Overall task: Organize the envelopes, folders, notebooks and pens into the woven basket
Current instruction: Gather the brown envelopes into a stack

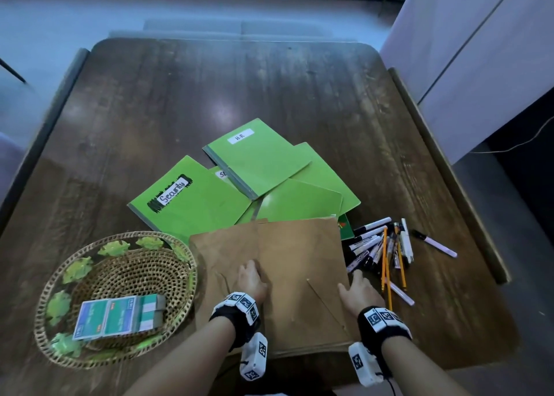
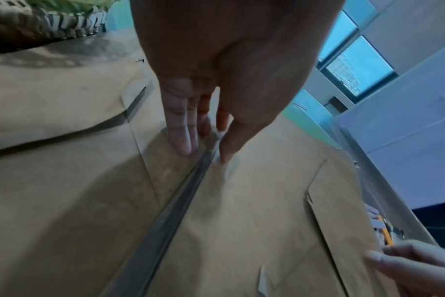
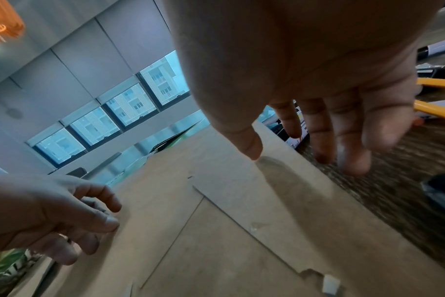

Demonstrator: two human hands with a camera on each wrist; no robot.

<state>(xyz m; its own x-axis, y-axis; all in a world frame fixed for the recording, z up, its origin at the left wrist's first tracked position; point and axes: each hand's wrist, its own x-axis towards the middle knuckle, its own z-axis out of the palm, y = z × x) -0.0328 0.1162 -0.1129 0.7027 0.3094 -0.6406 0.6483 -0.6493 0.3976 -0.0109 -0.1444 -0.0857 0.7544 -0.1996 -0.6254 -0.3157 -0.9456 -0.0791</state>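
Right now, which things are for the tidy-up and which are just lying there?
For the job: brown envelopes, green folders, pens, woven basket.

Just lying there: boxes already in the basket, wooden table.

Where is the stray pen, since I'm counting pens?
In the head view, the stray pen lies alone on the table, right of the pen pile.
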